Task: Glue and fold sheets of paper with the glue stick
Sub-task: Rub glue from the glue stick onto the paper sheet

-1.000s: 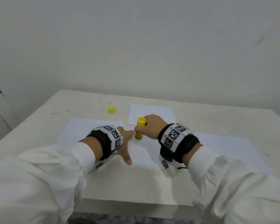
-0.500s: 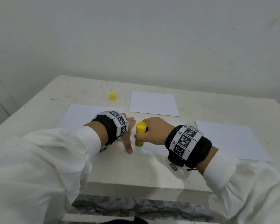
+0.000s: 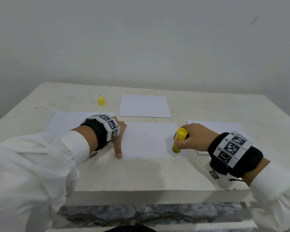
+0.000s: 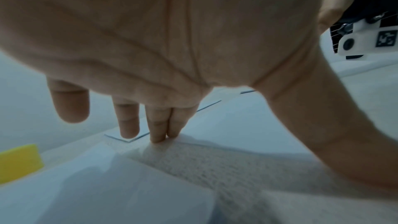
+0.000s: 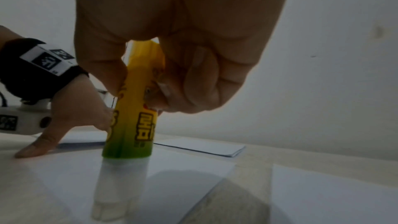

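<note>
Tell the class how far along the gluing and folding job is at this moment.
Done: the yellow cap is off and stands apart, and one folded sheet lies at the back. In hand: the left hand presses the near sheet flat at its left edge while the right hand grips the glue stick, tip down at its right edge. Left: folding this sheet, then the flat sheets either side.

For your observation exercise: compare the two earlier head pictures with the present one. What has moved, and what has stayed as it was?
The right hand, gripping the glue stick upside down, has slid it rightward along the middle sheet, from beside the left hand to the sheet's right edge. The left hand stays pressed flat on the sheet's left edge. The yellow cap and the folded sheet behind have not moved.
</note>
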### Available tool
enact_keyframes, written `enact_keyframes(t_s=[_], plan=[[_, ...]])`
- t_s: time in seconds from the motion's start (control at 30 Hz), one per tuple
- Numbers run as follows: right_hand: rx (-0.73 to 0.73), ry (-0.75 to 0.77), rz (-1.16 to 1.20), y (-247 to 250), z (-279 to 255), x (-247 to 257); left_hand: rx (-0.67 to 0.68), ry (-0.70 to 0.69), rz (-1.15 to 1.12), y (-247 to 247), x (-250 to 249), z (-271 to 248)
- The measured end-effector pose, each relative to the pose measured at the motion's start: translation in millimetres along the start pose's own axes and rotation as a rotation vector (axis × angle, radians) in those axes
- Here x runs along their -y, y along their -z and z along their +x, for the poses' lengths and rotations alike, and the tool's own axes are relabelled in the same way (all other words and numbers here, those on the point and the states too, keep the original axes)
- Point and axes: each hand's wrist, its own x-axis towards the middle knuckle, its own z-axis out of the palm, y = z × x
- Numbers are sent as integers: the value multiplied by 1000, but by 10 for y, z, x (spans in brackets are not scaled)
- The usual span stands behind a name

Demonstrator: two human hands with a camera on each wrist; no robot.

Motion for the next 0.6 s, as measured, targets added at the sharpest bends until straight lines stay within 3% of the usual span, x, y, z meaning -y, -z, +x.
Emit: enact_keyframes(t_s=[0.07, 0.23, 0.43, 0.6], plan=[[-18, -26, 5, 74, 53, -44, -7, -10, -25, 1, 10, 7], [-230, -132, 63, 261, 455, -30, -15, -1, 4, 2, -16, 26], [-204, -229, 66, 192, 796, -123, 20, 12, -22, 146, -96, -25], [-201, -218, 84, 198, 828, -172, -111, -128, -160, 441, -686, 146]])
